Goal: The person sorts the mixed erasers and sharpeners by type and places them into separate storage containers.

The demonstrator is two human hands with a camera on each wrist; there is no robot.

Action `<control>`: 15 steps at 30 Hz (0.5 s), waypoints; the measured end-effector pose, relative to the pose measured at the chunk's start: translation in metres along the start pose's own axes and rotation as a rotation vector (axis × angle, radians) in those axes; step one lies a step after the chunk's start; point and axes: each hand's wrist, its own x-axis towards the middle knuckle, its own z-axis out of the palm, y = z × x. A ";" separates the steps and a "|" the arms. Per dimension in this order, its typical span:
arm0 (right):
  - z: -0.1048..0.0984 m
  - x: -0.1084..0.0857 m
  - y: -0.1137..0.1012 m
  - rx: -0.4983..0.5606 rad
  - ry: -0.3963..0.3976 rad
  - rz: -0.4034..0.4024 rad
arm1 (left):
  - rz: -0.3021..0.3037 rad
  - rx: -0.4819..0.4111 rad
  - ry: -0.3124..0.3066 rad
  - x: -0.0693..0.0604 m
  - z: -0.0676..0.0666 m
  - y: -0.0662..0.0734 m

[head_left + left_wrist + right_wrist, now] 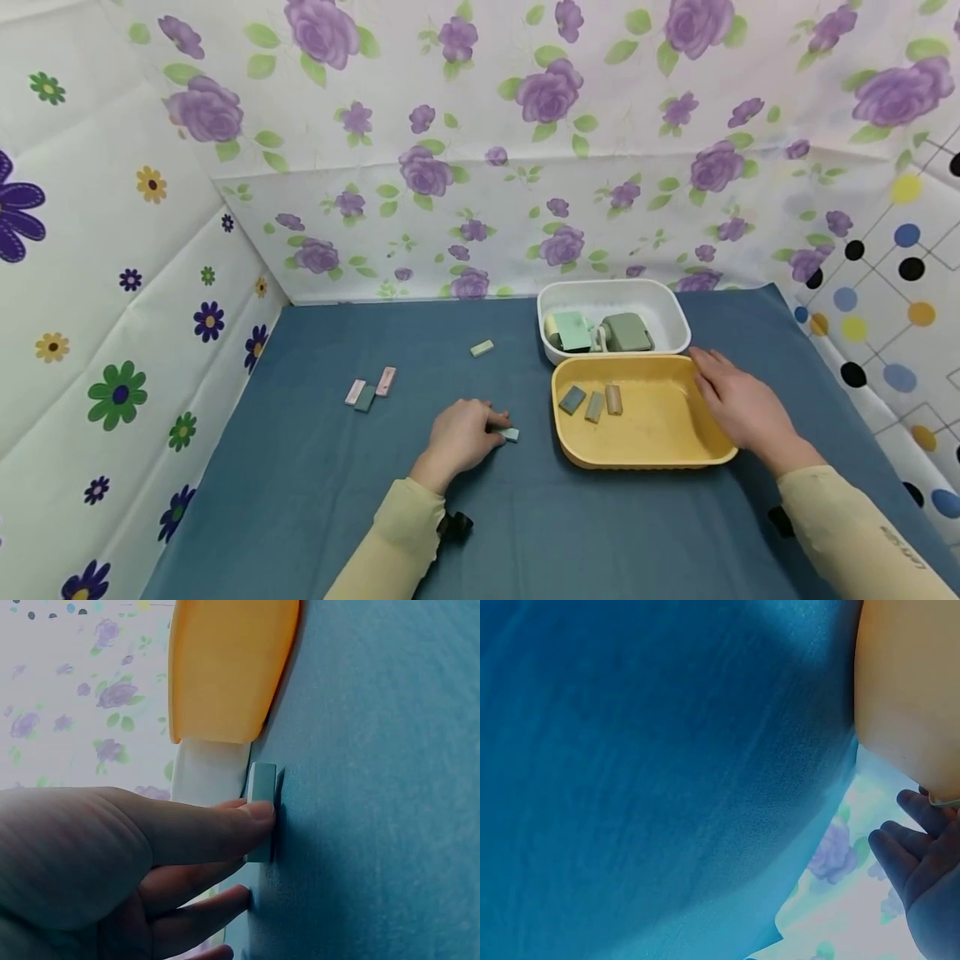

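My left hand [467, 433] pinches a small pale blue-green block [510, 434] between thumb and fingers, low over the blue cloth. In the left wrist view, the thumb lies across the side of this block [261, 780], which stands on edge to the cloth. My right hand [738, 400] holds the right rim of a yellow tray [660, 454], thumb toward the inside and fingers outside. Inside the tray lie a dark grey-blue block [572, 400], a grey-green block [595, 407] and a tan block [614, 399]. The right wrist view shows the fingers [900, 855] beside the tray's outer wall.
Behind the yellow tray stands a white tray [551, 300] with a green box-like item [628, 332] and other pieces. A pale yellow-green block [482, 348] lies farther back. To the left are two pink blocks [386, 381] and a dark green one [364, 398]. Flowered sheets [420, 225] rise behind.
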 end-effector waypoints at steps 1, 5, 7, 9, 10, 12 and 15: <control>0.000 0.000 0.000 0.001 -0.007 0.005 | -0.002 -0.006 -0.004 0.000 0.000 0.000; 0.001 0.000 0.001 -0.002 -0.014 0.016 | 0.002 -0.021 -0.019 0.002 -0.001 -0.001; 0.002 0.000 0.001 -0.007 -0.012 0.016 | 0.007 -0.028 -0.022 0.003 -0.001 -0.002; 0.002 0.000 0.002 -0.012 -0.010 0.013 | 0.014 -0.038 -0.021 0.003 -0.001 -0.003; 0.003 0.000 0.002 -0.012 -0.011 0.013 | 0.017 -0.044 -0.019 0.003 -0.002 -0.003; 0.002 0.001 0.001 -0.010 -0.013 0.012 | 0.016 -0.064 -0.015 0.003 -0.003 -0.005; 0.001 0.002 0.000 -0.006 -0.015 0.013 | 0.018 -0.101 -0.010 0.003 -0.005 -0.008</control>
